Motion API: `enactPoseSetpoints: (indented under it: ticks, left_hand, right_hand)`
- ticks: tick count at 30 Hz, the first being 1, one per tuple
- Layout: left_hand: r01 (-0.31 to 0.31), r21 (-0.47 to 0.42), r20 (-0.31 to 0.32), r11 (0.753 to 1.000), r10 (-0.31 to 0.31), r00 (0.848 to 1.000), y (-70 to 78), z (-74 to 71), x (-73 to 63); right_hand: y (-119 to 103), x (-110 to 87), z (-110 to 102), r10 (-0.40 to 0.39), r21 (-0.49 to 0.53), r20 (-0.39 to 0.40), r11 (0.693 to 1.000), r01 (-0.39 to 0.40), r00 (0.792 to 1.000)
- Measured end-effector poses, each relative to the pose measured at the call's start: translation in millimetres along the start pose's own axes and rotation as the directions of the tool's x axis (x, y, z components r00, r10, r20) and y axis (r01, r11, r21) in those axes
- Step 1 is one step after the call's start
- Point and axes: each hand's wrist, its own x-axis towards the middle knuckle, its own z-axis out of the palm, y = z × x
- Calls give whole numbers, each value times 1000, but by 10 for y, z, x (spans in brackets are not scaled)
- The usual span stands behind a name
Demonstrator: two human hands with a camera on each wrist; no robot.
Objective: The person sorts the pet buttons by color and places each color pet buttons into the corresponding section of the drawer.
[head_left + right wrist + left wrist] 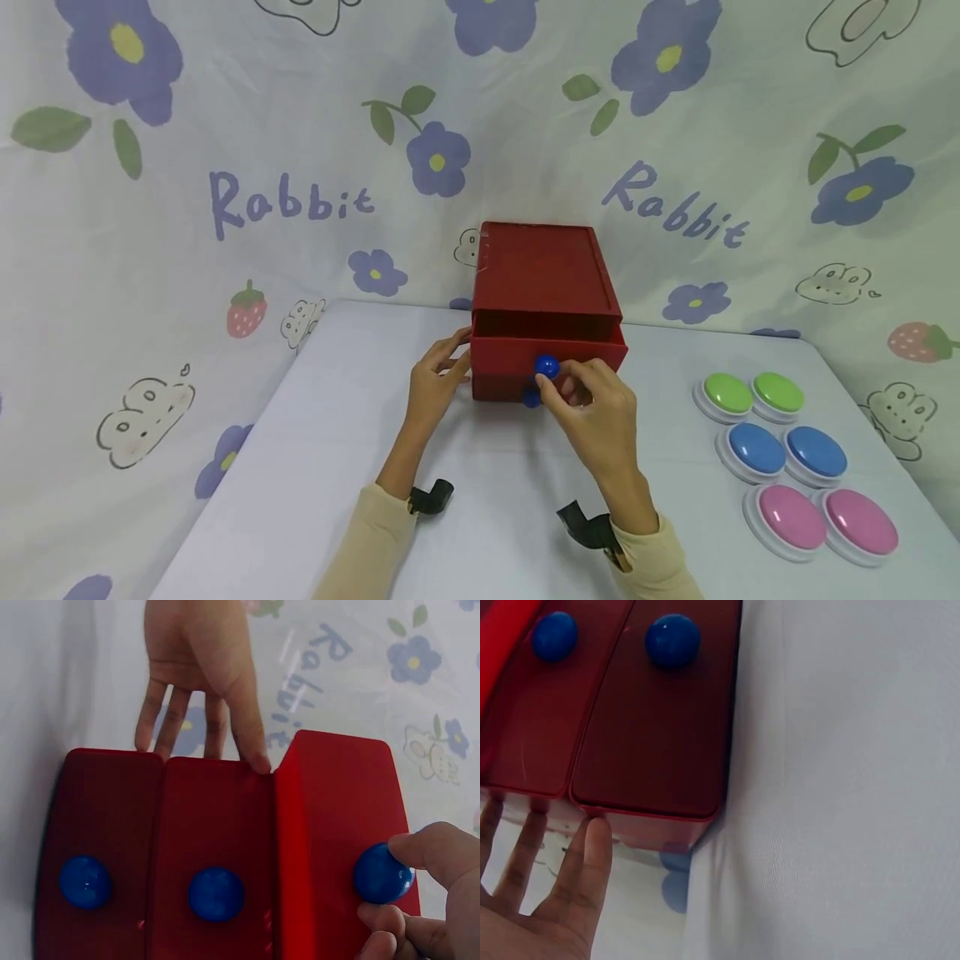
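Note:
A red drawer box (540,268) stands against the back cloth, its top drawer (504,354) partly pulled out. My right hand (600,421) pinches the round blue knob (381,874) of that drawer between thumb and fingers. The two lower drawers, each with a blue knob (216,894) of its own, look closed in the right wrist view. At the box's left side, my left hand (435,387) rests its fairly straight fingertips (596,844) on the side wall. The inside of the top drawer is dark from the head view, so its contents cannot be made out.
To the right, several push buttons with white bases stand in pairs: green (727,392), blue (757,448) and pink (792,517). A white cloth printed with flowers and rabbits hangs behind the white table (300,500).

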Motion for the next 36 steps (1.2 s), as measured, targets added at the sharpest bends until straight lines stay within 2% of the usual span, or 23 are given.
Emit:
enactPoseSetpoints:
  ticks: [15, 30, 36]
  left_hand:
    - [18, 0, -2, 1000, -18, 1000, 10, -29, -31]
    - [36, 16, 18, 999, -37, 999, 7, -2, -27]
    - [31, 54, -2, 998, -31, 1000, 18, -7, -18]
  right_hand:
    - [-177, 16, -134, 0, -80, 97, 997, 8, 995]
    - [-267, -2, -280, 41, -126, 156, 992, -21, 987]
    - [-296, -5, -293, 35, -115, 158, 993, -17, 987]
